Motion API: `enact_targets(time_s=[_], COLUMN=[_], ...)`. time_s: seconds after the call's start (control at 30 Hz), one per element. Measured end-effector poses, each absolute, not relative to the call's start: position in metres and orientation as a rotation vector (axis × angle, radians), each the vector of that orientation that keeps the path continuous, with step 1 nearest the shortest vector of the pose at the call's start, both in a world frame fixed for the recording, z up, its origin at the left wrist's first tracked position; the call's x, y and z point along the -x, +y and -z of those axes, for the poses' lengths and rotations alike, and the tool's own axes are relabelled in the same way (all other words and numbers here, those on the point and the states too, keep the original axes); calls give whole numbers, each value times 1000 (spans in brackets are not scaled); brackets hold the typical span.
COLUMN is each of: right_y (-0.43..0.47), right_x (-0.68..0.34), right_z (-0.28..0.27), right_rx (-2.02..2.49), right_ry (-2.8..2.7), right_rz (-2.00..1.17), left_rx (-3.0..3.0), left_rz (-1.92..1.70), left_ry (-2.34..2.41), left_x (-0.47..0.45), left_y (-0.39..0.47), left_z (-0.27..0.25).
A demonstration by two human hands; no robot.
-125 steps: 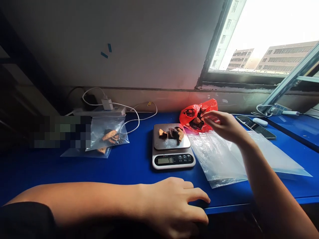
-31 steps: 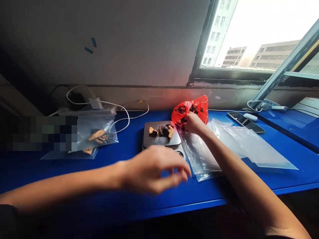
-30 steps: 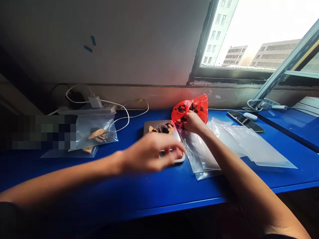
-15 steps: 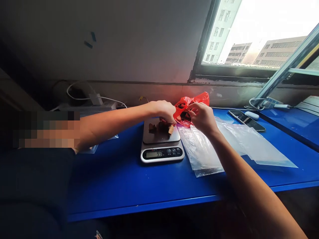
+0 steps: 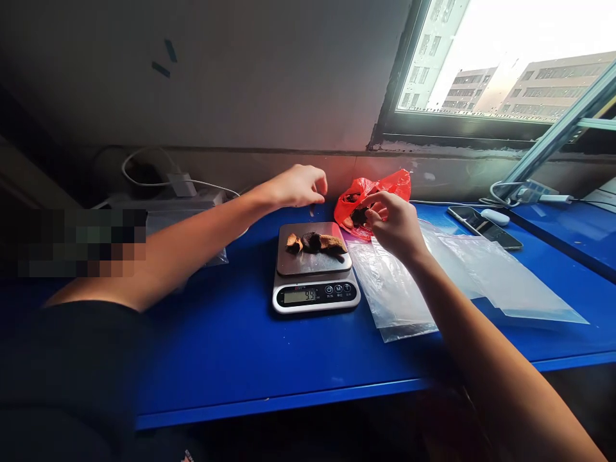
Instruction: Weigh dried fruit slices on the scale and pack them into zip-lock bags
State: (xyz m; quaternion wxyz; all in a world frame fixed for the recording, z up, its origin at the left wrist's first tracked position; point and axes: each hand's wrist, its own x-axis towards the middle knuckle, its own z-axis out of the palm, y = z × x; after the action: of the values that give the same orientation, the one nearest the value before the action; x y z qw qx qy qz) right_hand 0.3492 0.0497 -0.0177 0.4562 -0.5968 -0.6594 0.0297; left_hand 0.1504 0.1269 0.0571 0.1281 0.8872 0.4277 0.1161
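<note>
My left hand (image 5: 302, 186) hovers behind the kitchen scale (image 5: 315, 296), its fingers loosely bent and apart, with nothing visible in them. Brown dried pieces (image 5: 332, 244), like bark or dried peel, lie in a row on the scale's metal plate, and its display reads about 9.9. To the right, my right hand (image 5: 394, 221) is closed at the mouth of a red plastic bag (image 5: 392, 186), pinching its edge. More dark dried pieces (image 5: 359, 217) show inside the bag.
Clear zip bags (image 5: 404, 301) lie flat to the right of the scale. Farther right are a phone (image 5: 484, 226) and a white earbud case (image 5: 495, 217). A white cable (image 5: 212, 184) with a plug runs along the wall at left. The blue table's front edge (image 5: 289, 398) is near me.
My left hand has moved back and left, off the scale plate and away from the red bag, uncovering the dried pieces. My right hand stays at the bag. The view has shifted slightly.
</note>
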Motion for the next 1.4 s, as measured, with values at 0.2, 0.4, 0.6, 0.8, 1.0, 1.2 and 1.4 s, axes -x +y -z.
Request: enact_targets(time_s=[0.2,0.4,0.6,0.8,1.0,1.2,1.4], right_y=[47,44,41,39,38,42,44], right_x=[-339,-321,-316,-315,-310,-305,-309], right_z=[19,22,23,24,24,31,32], right_rx=[1399,1343,1318,1344,1298,1228,1209], right_ry=[-1588,-1740,-1686,-1711,-1588,-1373,-1292], right_rz=[-322,-332,-357,-294,-448,-834,-849], left_rx=[-1670,-1156,-1023,-1039,-1071,-1074,-1044], left_rz=[-848,-222,-67,8,18,9,26], left_ry=[975,724,570,471,474,461,423], left_x=[-85,-77,-86,-77,-79,-78,-77], left_y=[56,-47,-48,-40,-40,-40,-39], left_z=[-45,18,38,41,40,41,45])
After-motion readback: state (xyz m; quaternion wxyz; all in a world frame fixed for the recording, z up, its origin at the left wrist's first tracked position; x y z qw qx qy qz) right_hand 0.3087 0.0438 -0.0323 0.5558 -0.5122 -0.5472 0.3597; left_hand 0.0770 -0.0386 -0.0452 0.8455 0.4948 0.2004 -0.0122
